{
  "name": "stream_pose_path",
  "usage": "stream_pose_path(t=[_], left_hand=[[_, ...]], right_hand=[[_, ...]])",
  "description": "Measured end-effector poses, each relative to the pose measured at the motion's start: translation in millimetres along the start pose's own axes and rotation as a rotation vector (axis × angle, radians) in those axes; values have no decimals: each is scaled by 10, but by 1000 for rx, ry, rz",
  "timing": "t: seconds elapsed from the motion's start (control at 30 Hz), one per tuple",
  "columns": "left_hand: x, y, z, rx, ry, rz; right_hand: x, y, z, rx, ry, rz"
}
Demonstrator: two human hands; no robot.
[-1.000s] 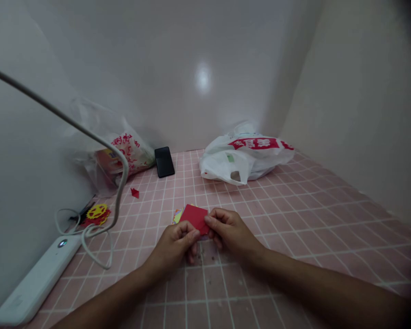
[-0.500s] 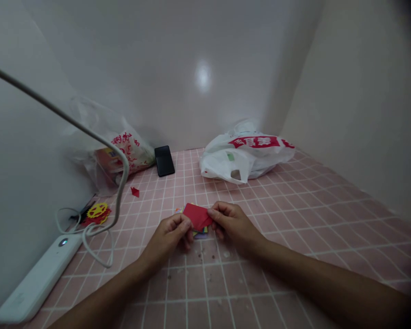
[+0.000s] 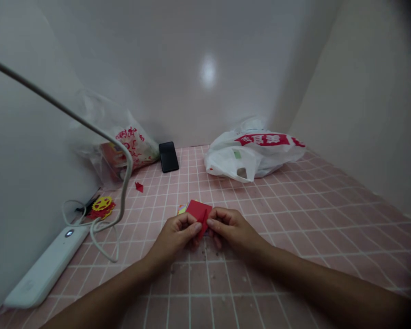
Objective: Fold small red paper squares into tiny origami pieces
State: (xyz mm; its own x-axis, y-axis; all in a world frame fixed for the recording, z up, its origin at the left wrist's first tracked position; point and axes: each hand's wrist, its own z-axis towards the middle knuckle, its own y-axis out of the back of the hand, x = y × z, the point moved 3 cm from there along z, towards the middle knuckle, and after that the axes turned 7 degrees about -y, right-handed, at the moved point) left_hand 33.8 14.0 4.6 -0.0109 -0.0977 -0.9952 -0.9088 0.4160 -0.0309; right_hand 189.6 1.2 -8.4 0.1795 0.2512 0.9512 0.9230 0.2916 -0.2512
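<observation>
Between my two hands is a small red sheet of folding paper (image 3: 198, 210), with a raised flap or crease along its right part. My left hand (image 3: 178, 232) pinches its lower left edge between thumb and fingers. At the right side, my right hand (image 3: 231, 227) grips the paper's edge, its fingers closed. Under the red paper lies a stack of coloured paper sheets (image 3: 181, 208), of which only a yellowish patterned corner shows clearly. The fingertips hide the paper's lower end.
A white power bank (image 3: 43, 269) with a looped cable (image 3: 125, 196) lies left, near yellow and red cut-out shapes (image 3: 102, 206). Beyond are a small folded red paper piece (image 3: 139, 187), a black phone (image 3: 169, 156), a clear plastic bag (image 3: 133, 146) and a white plastic bag (image 3: 253, 153).
The red paper has turned between my fingers, and a flap now stands up on it. My hands have come closer together. The whole view has shifted slightly.
</observation>
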Motion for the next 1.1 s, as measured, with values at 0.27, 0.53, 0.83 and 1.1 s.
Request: stream_pose_path(t=[0.27, 0.53, 0.83, 1.1], left_hand=[[-27, 18, -6, -17, 28, 8], [-13, 24, 15, -37, 10, 51], [-55, 3, 1, -34, -13, 71], [-19, -1, 7, -23, -21, 76]], right_hand=[[3, -21, -23, 0, -8, -92], [4, -18, -25, -34, -5, -172], [-13, 0, -13, -29, 41, -213], [-47, 5, -2, -18, 6, -183]])
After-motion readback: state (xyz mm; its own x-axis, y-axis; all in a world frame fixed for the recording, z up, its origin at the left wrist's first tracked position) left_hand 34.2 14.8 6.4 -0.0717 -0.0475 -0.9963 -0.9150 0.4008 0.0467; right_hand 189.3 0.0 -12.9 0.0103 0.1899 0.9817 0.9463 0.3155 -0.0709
